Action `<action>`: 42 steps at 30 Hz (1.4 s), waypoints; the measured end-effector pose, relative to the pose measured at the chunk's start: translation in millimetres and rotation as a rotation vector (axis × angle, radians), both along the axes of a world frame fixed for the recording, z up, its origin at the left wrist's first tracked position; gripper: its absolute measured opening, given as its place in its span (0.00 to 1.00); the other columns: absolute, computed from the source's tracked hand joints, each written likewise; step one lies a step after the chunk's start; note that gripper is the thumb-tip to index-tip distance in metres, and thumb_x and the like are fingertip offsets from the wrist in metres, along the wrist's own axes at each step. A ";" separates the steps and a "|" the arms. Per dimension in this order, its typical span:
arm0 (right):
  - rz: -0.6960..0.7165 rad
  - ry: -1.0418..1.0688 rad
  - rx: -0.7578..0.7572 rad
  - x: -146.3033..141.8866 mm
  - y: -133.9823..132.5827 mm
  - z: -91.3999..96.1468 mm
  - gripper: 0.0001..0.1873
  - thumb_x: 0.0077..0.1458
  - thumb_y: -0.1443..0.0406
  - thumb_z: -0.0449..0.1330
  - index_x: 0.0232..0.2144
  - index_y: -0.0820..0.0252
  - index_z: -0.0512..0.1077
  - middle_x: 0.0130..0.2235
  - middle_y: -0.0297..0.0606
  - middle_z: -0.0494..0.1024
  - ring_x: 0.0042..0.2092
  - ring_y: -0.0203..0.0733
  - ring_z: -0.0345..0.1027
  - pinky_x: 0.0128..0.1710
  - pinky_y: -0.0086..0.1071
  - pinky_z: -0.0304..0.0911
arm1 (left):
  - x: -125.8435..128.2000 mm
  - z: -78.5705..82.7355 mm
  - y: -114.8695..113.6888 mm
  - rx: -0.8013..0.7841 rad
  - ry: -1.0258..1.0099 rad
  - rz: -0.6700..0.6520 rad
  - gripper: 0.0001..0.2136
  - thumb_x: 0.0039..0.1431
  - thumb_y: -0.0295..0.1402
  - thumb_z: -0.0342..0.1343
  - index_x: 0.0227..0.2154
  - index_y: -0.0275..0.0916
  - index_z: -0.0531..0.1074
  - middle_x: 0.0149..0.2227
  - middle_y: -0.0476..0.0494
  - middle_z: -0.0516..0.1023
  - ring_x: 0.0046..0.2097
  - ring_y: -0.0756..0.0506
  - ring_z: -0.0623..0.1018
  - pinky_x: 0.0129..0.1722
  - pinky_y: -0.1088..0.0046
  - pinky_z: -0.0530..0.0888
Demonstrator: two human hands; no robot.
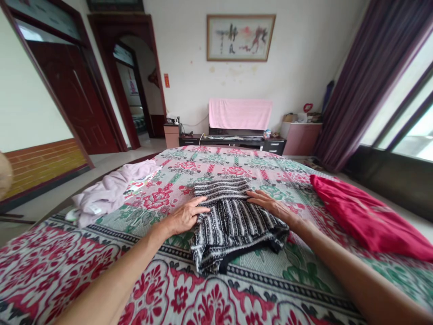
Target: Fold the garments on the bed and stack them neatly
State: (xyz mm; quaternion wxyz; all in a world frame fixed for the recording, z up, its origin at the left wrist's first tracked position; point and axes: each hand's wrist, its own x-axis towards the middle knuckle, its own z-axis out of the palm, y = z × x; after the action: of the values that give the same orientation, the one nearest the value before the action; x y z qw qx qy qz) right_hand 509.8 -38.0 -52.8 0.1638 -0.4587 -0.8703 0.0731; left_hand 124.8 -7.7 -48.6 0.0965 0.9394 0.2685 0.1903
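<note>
Flowered cloth [216, 159] surrounds striped garment [233, 216]; left hand [185, 216], right hand [270, 204] touch opposite edges.

A person's left hand [187, 215] and right hand [269, 202] touch opposite sides of 1 striped garment [235, 220], partly folded on a floral spread [128, 289]. A red garment [368, 219] lies at right, a mauve garment [108, 187] at left. Beyond, a pink cloth [240, 113] drapes below 1 framed picture [241, 38].

A framed picture [241, 38] hangs on the white wall [182, 58] above a black cabinet [274, 147].
</note>
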 end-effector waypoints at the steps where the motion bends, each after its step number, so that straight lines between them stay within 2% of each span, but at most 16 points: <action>1: 0.006 0.007 -0.006 -0.4 0.5 -0.6 0.24 0.63 0.54 0.45 0.55 0.52 0.69 0.65 0.37 0.58 0.67 0.51 0.43 0.65 0.51 0.43 | 1.7 -3.1 1.1 0.025 -0.018 0.012 0.28 0.50 0.16 0.44 0.51 0.43 0.73 0.64 0.43 0.60 0.64 0.44 0.62 0.63 0.59 0.61; 6: 0.027 0.056 -0.044 -5.1 -2.6 2.9 0.24 0.61 0.55 0.48 0.55 0.52 0.68 0.64 0.40 0.61 0.65 0.47 0.50 0.65 0.46 0.44 | 11.3 -11.0 4.3 0.119 -0.104 0.095 0.25 0.55 0.19 0.44 0.54 0.39 0.71 0.59 0.38 0.68 0.59 0.42 0.68 0.59 0.58 0.65; 9: 0.023 0.059 -0.066 -9.0 -9.0 10.6 0.24 0.59 0.56 0.51 0.56 0.51 0.68 0.64 0.39 0.61 0.65 0.46 0.50 0.66 0.44 0.43 | 12.1 -6.4 4.0 0.123 -0.063 0.058 0.22 0.56 0.21 0.46 0.51 0.42 0.74 0.59 0.39 0.68 0.59 0.40 0.68 0.59 0.56 0.65; 12: 0.041 0.065 -0.079 -12.3 -16.6 19.2 0.23 0.59 0.55 0.52 0.55 0.51 0.69 0.64 0.38 0.61 0.65 0.47 0.50 0.66 0.44 0.43 | 8.0 1.0 1.0 0.065 -0.033 -0.007 0.21 0.55 0.21 0.48 0.48 0.44 0.76 0.61 0.40 0.65 0.61 0.40 0.65 0.60 0.56 0.63; 16: 0.058 0.094 -0.092 -15.6 -24.5 25.2 0.26 0.57 0.55 0.54 0.58 0.51 0.67 0.65 0.39 0.58 0.65 0.50 0.50 0.65 0.44 0.47 | 5.7 6.1 -5.1 -0.073 0.001 -0.053 0.21 0.57 0.28 0.53 0.53 0.51 0.72 0.65 0.46 0.58 0.65 0.38 0.58 0.62 0.56 0.59; 20: 0.049 0.118 -0.099 -17.7 -28.2 27.1 0.24 0.56 0.56 0.55 0.55 0.49 0.70 0.65 0.37 0.58 0.64 0.52 0.52 0.64 0.45 0.50 | 10.4 5.7 -5.2 -0.105 0.013 -0.034 0.13 0.61 0.33 0.52 0.46 0.50 0.77 0.63 0.47 0.62 0.64 0.37 0.60 0.63 0.54 0.56; 23: 0.052 0.141 -0.102 -19.8 -32.7 33.1 0.23 0.56 0.56 0.55 0.53 0.50 0.72 0.64 0.38 0.61 0.63 0.52 0.54 0.63 0.45 0.51 | 11.4 12.0 -5.3 -0.125 0.000 -0.043 0.13 0.63 0.36 0.49 0.43 0.46 0.77 0.60 0.46 0.67 0.62 0.40 0.63 0.63 0.56 0.57; 26: 0.105 0.129 -0.142 -22.0 -40.1 42.1 0.21 0.57 0.59 0.54 0.52 0.53 0.72 0.63 0.40 0.62 0.62 0.52 0.57 0.62 0.45 0.53 | 7.5 26.6 -11.3 -0.206 0.011 -0.080 0.13 0.63 0.33 0.48 0.42 0.43 0.78 0.59 0.45 0.69 0.60 0.42 0.66 0.61 0.61 0.62; 28: 0.130 0.090 -0.150 -23.3 -44.8 46.8 0.21 0.57 0.65 0.51 0.52 0.53 0.72 0.63 0.39 0.63 0.62 0.50 0.57 0.62 0.45 0.52 | 3.8 36.4 -17.3 -0.261 0.045 -0.103 0.12 0.62 0.30 0.49 0.41 0.43 0.78 0.59 0.44 0.68 0.58 0.43 0.69 0.59 0.64 0.64; 31: 0.132 0.008 -0.160 -24.3 -48.8 50.8 0.27 0.53 0.73 0.48 0.53 0.54 0.71 0.65 0.37 0.59 0.64 0.46 0.53 0.63 0.42 0.51 | -0.8 43.7 -24.0 -0.250 0.109 -0.105 0.14 0.56 0.25 0.53 0.41 0.47 0.79 0.62 0.45 0.65 0.62 0.41 0.65 0.61 0.60 0.61; 34: 0.153 -0.030 -0.228 -23.5 -50.3 53.1 0.33 0.48 0.77 0.48 0.56 0.54 0.68 0.67 0.35 0.54 0.66 0.44 0.49 0.64 0.41 0.49 | -4.2 41.9 -25.0 -0.214 0.156 -0.099 0.20 0.50 0.22 0.55 0.44 0.50 0.77 0.64 0.48 0.62 0.65 0.37 0.59 0.62 0.53 0.59; 37: 0.163 -0.015 -0.285 -21.3 -51.7 53.5 0.36 0.47 0.78 0.48 0.57 0.50 0.67 0.67 0.31 0.52 0.67 0.43 0.46 0.65 0.42 0.48 | -5.8 36.7 -23.5 -0.189 0.147 -0.126 0.25 0.48 0.20 0.54 0.46 0.53 0.76 0.64 0.52 0.61 0.65 0.37 0.59 0.61 0.53 0.61; 39: 0.155 0.008 -0.283 -19.7 -52.7 52.5 0.32 0.50 0.76 0.48 0.55 0.48 0.69 0.67 0.29 0.53 0.66 0.43 0.47 0.65 0.43 0.48 | -5.2 33.9 -22.7 -0.172 0.117 -0.130 0.25 0.48 0.19 0.52 0.44 0.53 0.77 0.63 0.53 0.62 0.65 0.39 0.60 0.62 0.55 0.61; 42: 0.165 0.055 -0.246 -17.6 -50.6 52.1 0.23 0.56 0.68 0.51 0.53 0.49 0.71 0.66 0.32 0.55 0.66 0.45 0.49 0.64 0.42 0.49 | -1.3 32.1 -20.2 -0.203 0.030 -0.102 0.20 0.50 0.21 0.50 0.39 0.49 0.79 0.60 0.49 0.68 0.62 0.41 0.64 0.62 0.58 0.60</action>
State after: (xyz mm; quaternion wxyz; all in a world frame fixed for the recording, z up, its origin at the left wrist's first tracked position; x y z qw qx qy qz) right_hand 492.2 -88.7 -0.7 0.1235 -0.4001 -0.8847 0.2047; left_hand 123.5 -27.9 -16.4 0.1966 0.9399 0.2399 0.1427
